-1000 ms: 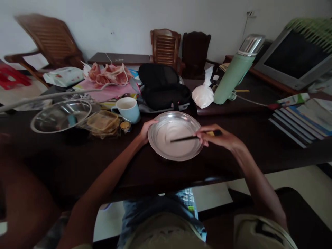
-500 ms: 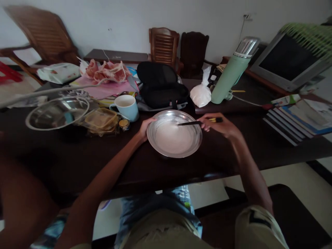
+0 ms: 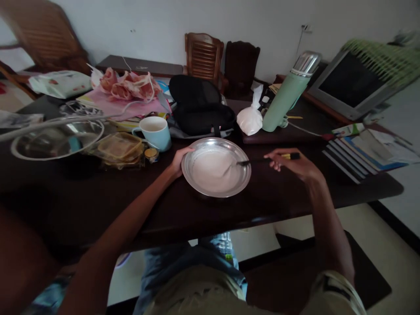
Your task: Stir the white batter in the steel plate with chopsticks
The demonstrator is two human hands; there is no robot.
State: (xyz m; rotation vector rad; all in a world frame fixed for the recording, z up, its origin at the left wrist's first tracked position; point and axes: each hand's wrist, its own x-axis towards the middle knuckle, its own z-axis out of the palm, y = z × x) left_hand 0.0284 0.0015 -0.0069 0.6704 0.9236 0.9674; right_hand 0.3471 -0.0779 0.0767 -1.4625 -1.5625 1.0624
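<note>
A shallow metal basin (image 3: 243,183) stands on the dark table, holding a pale, milky batter-like mixture (image 3: 210,168). My left hand (image 3: 180,160) grips the basin's left rim, fingers closed on it. Off the right side of the basin, my right hand (image 3: 293,164) is closed around dark chopsticks (image 3: 259,161) with gold bands near the handle end. Their far tips reach over the right rim into the mixture, where a streak marks the surface. Whether one stick or two is held is hard to make out.
Left of the basin are a light-blue mug (image 3: 159,136), a small jar (image 3: 151,154), plastic containers (image 3: 120,148) and another metal basin (image 3: 19,151). Behind lie an open black case (image 3: 200,118), a tied bag of white powder (image 3: 250,120) and a green thermos (image 3: 284,98). Books (image 3: 348,162) lie right.
My right hand has moved right, drawing the chopsticks from the basin's middle toward its right rim. My left hand stays on the rim. The whole view has shifted slightly.
</note>
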